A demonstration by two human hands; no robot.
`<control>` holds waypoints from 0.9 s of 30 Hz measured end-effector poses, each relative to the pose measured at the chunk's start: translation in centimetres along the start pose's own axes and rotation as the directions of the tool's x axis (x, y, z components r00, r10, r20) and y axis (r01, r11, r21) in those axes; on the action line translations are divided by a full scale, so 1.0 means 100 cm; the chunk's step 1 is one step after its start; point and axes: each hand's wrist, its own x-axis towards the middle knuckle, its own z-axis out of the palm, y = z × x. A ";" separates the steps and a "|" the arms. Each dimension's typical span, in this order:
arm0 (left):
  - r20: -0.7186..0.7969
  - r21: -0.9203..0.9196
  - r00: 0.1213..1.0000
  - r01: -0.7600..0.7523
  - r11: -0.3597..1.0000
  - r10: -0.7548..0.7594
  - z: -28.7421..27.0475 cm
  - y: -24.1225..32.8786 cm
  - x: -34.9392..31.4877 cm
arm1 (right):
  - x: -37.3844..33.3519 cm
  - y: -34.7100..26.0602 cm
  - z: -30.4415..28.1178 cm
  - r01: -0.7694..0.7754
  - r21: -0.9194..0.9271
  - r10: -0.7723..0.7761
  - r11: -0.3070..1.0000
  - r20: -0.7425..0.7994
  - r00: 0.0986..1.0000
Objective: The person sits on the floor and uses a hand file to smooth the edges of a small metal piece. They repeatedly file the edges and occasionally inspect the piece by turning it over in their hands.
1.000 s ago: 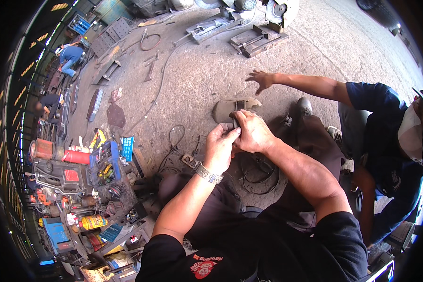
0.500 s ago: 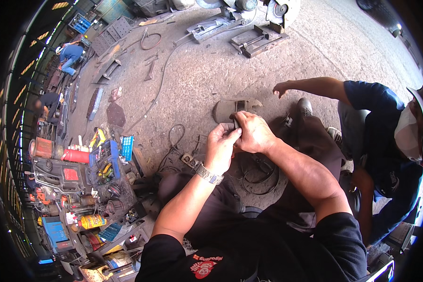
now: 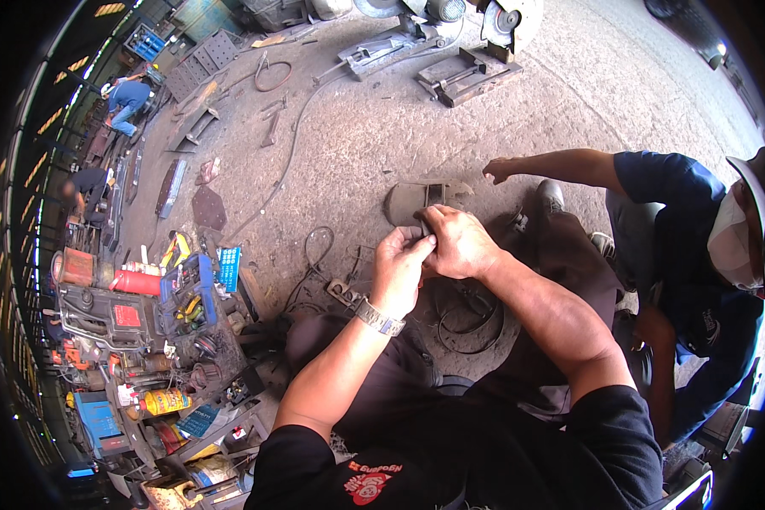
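My left hand (image 3: 402, 265) and my right hand (image 3: 461, 244) meet in the middle of the view, above my lap. Both are closed, fingers and thumbs pinching a small dark piece (image 3: 426, 229). Most of it is covered by the fingers, so its kind does not show. Just beyond the hands, a greyish welding face shield (image 3: 405, 202) with a dark window lies on the concrete floor. Below the hands, a loop of dark cable (image 3: 472, 350) rests between my legs. A small metal plate with holes (image 3: 342, 291) lies left of my left hand.
At right a co-worker (image 3: 688, 246) squats close by, one arm stretched toward the shield. A cluttered bench (image 3: 229, 340) with a blue toolbox (image 3: 187, 289) and a red cylinder (image 3: 136, 282) stands at left. Cut-off saws (image 3: 503, 25) stand at the far side. A cable (image 3: 293, 144) crosses the floor.
The co-worker's outstretched hand has shifted slightly left, and their head has lifted and moved a little. My hands stay almost in place, still pinching the small dark piece.
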 end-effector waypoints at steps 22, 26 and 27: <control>-0.044 -0.030 0.998 -0.037 0.999 0.035 -0.004 0.006 0.006 | -0.004 0.005 0.015 -0.048 0.089 0.053 0.995 -0.061 0.997; -0.073 -0.026 0.996 -0.047 0.999 0.045 -0.003 -0.002 0.009 | -0.005 0.004 0.018 -0.061 0.076 0.070 0.995 -0.131 0.989; -0.057 -0.021 0.998 -0.040 0.999 0.039 -0.004 0.000 0.009 | -0.005 0.004 0.018 -0.065 0.068 0.074 0.996 -0.144 0.987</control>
